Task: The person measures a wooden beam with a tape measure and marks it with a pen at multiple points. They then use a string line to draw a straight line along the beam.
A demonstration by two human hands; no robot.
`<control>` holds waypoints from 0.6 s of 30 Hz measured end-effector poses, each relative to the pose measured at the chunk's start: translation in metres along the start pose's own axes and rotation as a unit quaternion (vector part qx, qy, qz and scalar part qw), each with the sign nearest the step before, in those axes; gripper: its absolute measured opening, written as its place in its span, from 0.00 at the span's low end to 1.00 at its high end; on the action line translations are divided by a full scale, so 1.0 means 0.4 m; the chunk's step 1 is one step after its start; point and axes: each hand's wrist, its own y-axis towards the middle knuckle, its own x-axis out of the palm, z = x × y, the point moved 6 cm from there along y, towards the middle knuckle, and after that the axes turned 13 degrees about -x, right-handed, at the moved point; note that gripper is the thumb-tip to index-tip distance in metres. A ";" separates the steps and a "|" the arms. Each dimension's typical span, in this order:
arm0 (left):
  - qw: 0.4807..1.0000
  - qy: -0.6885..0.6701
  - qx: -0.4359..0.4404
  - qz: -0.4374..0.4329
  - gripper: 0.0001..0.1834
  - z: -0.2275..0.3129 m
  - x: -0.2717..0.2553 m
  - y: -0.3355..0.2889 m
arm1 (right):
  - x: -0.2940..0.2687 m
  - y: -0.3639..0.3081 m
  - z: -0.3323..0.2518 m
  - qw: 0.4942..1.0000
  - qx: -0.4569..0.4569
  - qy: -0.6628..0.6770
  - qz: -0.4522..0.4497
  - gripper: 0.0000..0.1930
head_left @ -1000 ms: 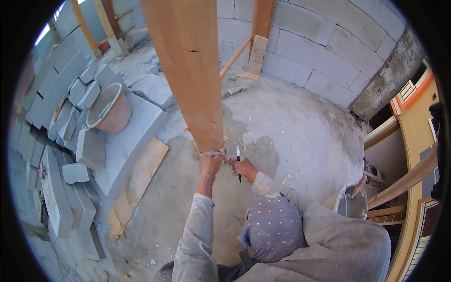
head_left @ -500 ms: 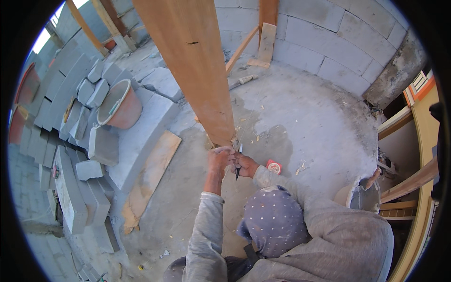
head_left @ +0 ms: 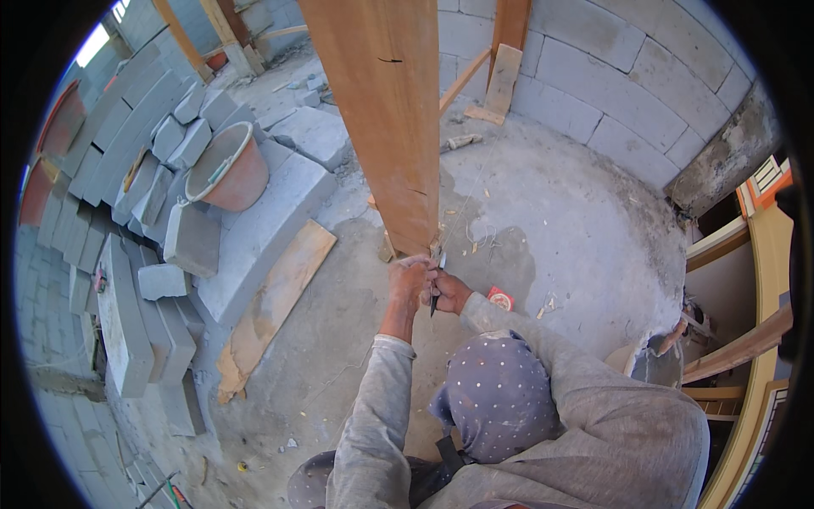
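Observation:
A wide wooden post (head_left: 386, 127) rises in front of me, a short dark mark on its face. At its lower end my left hand (head_left: 410, 278) is closed, fingers curled against the wood's edge; anything inside them is hidden. Right beside it, my right hand (head_left: 450, 293) is closed round a slim tool (head_left: 435, 303) with a black end and a pale upper part; its exact kind cannot be made out. The two hands touch or nearly touch. Just right of them, a red and white tape measure (head_left: 501, 299) lies on the concrete floor.
Grey blocks (head_left: 127, 339) are stacked at left, with a mortar bucket (head_left: 231, 170) among them. A flat board (head_left: 275, 310) lies between blocks and post. Wood chips and string litter the floor. A block wall (head_left: 593, 76) stands behind; my dotted knee (head_left: 496, 390) is close below.
The view has shifted, so the post, blocks and hands appear slightly further right. Both hands stay together at the post's lower end, and the right still holds the slim tool.

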 end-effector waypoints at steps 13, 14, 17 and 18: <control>0.920 0.317 0.155 0.169 0.09 0.049 -0.010 -0.049 | 0.006 -0.058 -0.051 0.994 -0.054 -0.089 0.033 0.04; 0.913 0.330 0.159 0.181 0.09 0.053 -0.006 -0.056 | 0.008 -0.062 -0.054 0.993 -0.058 -0.099 0.026 0.04; 0.890 0.372 0.158 0.213 0.09 0.075 0.004 -0.068 | 0.015 -0.073 -0.077 0.982 -0.086 -0.164 0.039 0.09; 0.876 0.394 0.161 0.225 0.09 0.081 0.008 -0.073 | 0.012 -0.080 -0.087 0.974 -0.093 -0.194 0.074 0.11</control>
